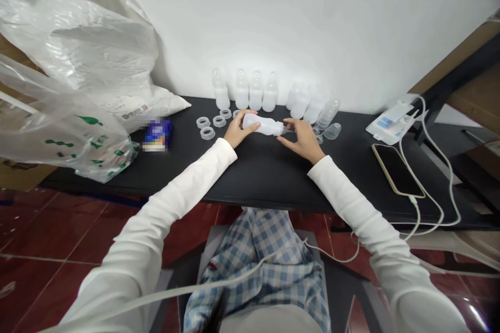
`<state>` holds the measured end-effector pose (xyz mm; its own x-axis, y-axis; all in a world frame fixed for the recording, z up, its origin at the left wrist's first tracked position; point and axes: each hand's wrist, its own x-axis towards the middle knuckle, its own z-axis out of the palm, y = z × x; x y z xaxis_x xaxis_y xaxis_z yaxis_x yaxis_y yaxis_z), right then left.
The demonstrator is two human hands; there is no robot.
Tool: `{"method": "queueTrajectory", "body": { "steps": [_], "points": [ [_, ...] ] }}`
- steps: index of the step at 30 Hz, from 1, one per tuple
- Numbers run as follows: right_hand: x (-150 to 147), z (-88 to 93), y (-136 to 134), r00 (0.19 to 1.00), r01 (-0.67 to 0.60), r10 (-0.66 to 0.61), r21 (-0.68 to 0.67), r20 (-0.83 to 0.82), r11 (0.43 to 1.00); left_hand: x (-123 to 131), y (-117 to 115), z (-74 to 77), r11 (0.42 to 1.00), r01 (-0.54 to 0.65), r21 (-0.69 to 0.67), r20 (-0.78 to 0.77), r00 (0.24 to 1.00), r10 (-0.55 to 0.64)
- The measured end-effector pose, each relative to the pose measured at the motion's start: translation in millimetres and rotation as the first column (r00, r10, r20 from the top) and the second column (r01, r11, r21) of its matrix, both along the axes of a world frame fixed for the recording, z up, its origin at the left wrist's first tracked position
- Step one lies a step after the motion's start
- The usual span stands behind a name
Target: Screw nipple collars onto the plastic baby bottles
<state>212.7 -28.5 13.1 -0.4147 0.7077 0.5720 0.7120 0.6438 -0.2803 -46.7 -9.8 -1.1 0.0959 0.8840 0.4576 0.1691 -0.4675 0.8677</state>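
A frosted baby bottle [261, 125] lies on its side in the air just over the black table, its neck pointing right. My left hand [241, 129] is wrapped round its base end, thumb on the near side. At the neck end, my right hand [301, 138] has its fingers curled about a clear teat [288, 129]; the fingertips partly cover it. Left of my left hand lie several clear screw rings [207, 132]. Just beyond my right hand are more small clear parts, and a clear cap [332, 131] lies tipped over.
Capped bottles [255, 91] stand along the wall, with several uncapped bottles [299, 104] to their right. Plastic bags [97, 130] and a blue packet [157, 134] are at left. A phone [397, 170], white cables and a white device [391, 122] occupy the right of the black table [253, 177].
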Motion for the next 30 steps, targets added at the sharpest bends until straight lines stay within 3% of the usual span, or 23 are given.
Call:
{"method": "queueTrajectory", "body": {
  "steps": [5,17,21,26,30],
  "points": [
    [-3.0,2.6,-3.8,0.994,-0.059,0.056,0.025,0.097,0.998,-1.3,1.2,0.1,1.000,-0.009,0.012,-0.026,1.000,0.010],
    [-0.2,-0.3,-2.2,0.998,-0.057,0.056,-0.053,-0.017,0.997,-6.4,-0.3,4.0,0.976,0.174,0.133,-0.140,0.978,-0.155],
    [2.3,-1.0,0.7,0.997,-0.076,0.074,-0.103,-0.026,0.992,-8.7,-2.8,5.8,0.947,0.174,0.269,-0.259,0.960,-0.103],
    [4.8,-2.3,4.0,0.996,-0.085,0.081,-0.107,-0.043,0.991,-10.9,-1.6,4.3,0.846,0.203,0.492,-0.359,0.933,-0.015],
    [2.7,0.5,1.1,1.000,-0.007,0.007,-0.063,0.003,0.998,-10.6,0.4,0.2,0.803,0.170,0.571,-0.380,0.922,0.075]
  ]
}}
